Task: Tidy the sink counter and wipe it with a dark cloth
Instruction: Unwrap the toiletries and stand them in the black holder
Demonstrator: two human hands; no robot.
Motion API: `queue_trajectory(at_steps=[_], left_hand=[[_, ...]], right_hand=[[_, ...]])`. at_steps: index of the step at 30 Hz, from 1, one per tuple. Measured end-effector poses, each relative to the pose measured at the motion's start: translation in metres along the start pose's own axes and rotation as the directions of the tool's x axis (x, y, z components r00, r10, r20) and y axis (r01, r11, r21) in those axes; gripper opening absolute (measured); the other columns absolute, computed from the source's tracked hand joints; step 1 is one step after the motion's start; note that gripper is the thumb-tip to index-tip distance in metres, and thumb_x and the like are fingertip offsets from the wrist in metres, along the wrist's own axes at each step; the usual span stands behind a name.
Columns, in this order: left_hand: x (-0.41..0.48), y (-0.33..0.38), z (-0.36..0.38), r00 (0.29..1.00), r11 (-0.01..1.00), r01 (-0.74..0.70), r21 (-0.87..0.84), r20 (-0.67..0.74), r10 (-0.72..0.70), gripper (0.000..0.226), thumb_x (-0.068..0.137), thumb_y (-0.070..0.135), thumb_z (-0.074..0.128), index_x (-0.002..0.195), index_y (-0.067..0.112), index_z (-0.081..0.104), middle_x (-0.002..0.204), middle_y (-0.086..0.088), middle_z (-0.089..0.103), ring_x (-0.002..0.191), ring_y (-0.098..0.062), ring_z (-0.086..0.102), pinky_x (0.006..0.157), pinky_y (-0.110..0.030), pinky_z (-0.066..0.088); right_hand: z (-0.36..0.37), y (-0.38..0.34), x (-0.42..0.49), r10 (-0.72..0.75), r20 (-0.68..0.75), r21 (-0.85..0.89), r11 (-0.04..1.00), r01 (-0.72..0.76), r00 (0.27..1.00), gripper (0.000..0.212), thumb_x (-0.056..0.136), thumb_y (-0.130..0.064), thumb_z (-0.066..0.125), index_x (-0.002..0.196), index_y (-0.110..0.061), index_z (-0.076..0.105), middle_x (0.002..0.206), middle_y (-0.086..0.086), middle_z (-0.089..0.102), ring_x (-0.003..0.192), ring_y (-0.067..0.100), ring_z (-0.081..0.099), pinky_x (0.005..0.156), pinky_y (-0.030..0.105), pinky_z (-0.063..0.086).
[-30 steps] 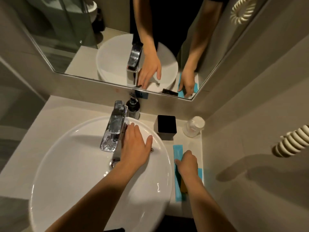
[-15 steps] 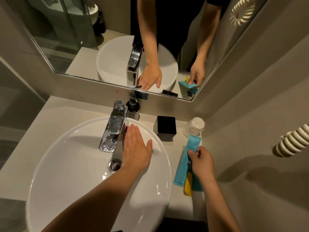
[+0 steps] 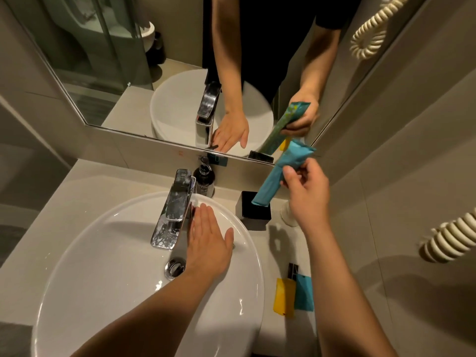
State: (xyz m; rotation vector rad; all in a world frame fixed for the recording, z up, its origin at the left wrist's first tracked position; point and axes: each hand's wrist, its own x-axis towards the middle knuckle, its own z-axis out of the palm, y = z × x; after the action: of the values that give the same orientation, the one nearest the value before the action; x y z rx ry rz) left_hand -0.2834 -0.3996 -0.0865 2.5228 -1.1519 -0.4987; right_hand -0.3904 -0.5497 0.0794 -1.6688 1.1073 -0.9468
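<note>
My right hand [image 3: 306,191] holds a long teal packet [image 3: 280,173] up in the air, its lower end over the black square holder [image 3: 253,215] at the back of the counter. My left hand [image 3: 208,238] lies flat, fingers together, on the white basin's rim [image 3: 247,243] beside the chrome tap [image 3: 173,210]. On the beige counter [image 3: 280,240] right of the basin lie a yellow packet [image 3: 284,297], a small teal packet [image 3: 304,292] and a small dark item [image 3: 293,270]. No dark cloth is in view.
A black pump bottle [image 3: 204,179] stands behind the tap. A clear plastic cup [image 3: 288,215] sits partly hidden behind my right wrist. The mirror [image 3: 180,73] rises behind the counter, the wall is close on the right, with a coiled cream cord [image 3: 448,238].
My right hand has lifted the long teal packet off the counter and carried it up and back towards the black holder, uncovering the yellow and small teal packets. The left hand stayed put.
</note>
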Motion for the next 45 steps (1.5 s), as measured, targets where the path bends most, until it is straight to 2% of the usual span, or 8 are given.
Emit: queue_trajectory(at_steps=[4,13,22,31,37,39,41,45], left_hand=[[0.0,0.0,-0.003,1.0,1.0,0.0,-0.011,0.008,0.001,0.081,0.103,0.056,0.018,0.158,0.009,-0.018,0.169,-0.009,-0.02,0.156,-0.021,-0.02,0.125,-0.038,-0.01],[0.001,0.003,-0.003,1.0,1.0,0.012,-0.004,-0.007,-0.012,0.082,0.103,0.057,0.019,0.158,0.01,-0.018,0.169,-0.009,-0.018,0.156,-0.022,-0.018,0.123,-0.038,-0.01],[0.001,0.0,0.002,1.0,1.0,0.008,0.025,-0.012,-0.008,0.081,0.102,0.058,0.015,0.158,0.011,-0.02,0.17,-0.009,-0.018,0.155,-0.022,-0.019,0.123,-0.039,-0.01],[-0.002,0.001,0.002,1.0,1.0,0.011,0.024,0.016,-0.012,0.081,0.102,0.058,0.017,0.159,0.01,-0.016,0.17,-0.01,-0.015,0.156,-0.023,-0.017,0.126,-0.042,-0.006],[-0.004,0.003,0.0,0.999,0.999,0.002,0.034,0.035,-0.003,0.08,0.103,0.057,0.017,0.159,0.009,-0.014,0.17,-0.011,-0.014,0.157,-0.024,-0.015,0.126,-0.043,-0.004],[-0.004,0.002,0.001,0.999,0.999,0.005,0.039,0.032,-0.007,0.08,0.103,0.057,0.017,0.159,0.009,-0.014,0.17,-0.011,-0.013,0.157,-0.025,-0.014,0.127,-0.043,-0.004],[-0.004,0.003,0.002,1.0,0.999,0.005,0.045,0.024,-0.006,0.079,0.103,0.057,0.017,0.159,0.01,-0.013,0.171,-0.01,-0.013,0.157,-0.024,-0.014,0.127,-0.044,-0.003],[-0.002,0.002,0.003,1.0,0.999,-0.002,0.053,-0.001,0.002,0.08,0.103,0.057,0.019,0.16,0.008,-0.008,0.171,-0.012,-0.008,0.157,-0.026,-0.011,0.127,-0.044,-0.001]], right_hand=[[0.026,0.03,0.006,0.033,0.093,-0.098,0.995,-0.024,0.995,0.002,0.1,-0.014,0.061,0.1,-0.013,0.062,0.088,0.004,0.068,0.078,0.02,0.064,0.079,0.041,0.06],[0.056,0.075,0.006,0.193,0.14,-0.125,0.976,-0.176,0.971,0.003,0.101,-0.018,0.06,0.1,-0.015,0.062,0.082,-0.012,0.063,0.069,-0.005,0.059,0.07,0.02,0.05],[0.058,0.087,0.015,0.241,0.112,-0.074,0.97,-0.234,0.964,0.005,0.101,-0.018,0.061,0.099,-0.014,0.062,0.076,-0.012,0.061,0.069,-0.004,0.061,0.075,0.024,0.055],[0.043,0.092,0.005,0.277,0.076,-0.044,0.961,-0.274,0.958,0.028,0.1,-0.02,0.063,0.127,-0.012,0.063,0.107,0.002,0.073,0.097,0.013,0.071,0.086,0.027,0.059],[-0.009,0.102,-0.029,0.349,-0.109,-0.099,0.928,-0.36,0.931,0.019,0.101,-0.015,0.06,0.118,-0.007,0.064,0.098,0.008,0.07,0.079,0.015,0.068,0.055,0.011,0.051],[-0.027,0.116,-0.045,0.367,-0.161,-0.216,0.893,-0.395,0.916,0.015,0.1,-0.017,0.06,0.112,-0.009,0.065,0.096,0.007,0.069,0.078,0.016,0.068,0.062,0.017,0.056],[-0.04,0.134,-0.06,0.413,-0.174,-0.339,0.827,-0.449,0.894,0.015,0.099,-0.021,0.061,0.11,-0.011,0.064,0.101,0.009,0.07,0.089,0.026,0.07,0.08,0.036,0.06],[-0.045,0.16,-0.084,0.555,-0.147,-0.516,0.663,-0.542,0.819,0.038,0.099,-0.025,0.062,0.131,-0.006,0.057,0.125,0.013,0.065,0.112,0.033,0.065,0.096,0.047,0.055]])
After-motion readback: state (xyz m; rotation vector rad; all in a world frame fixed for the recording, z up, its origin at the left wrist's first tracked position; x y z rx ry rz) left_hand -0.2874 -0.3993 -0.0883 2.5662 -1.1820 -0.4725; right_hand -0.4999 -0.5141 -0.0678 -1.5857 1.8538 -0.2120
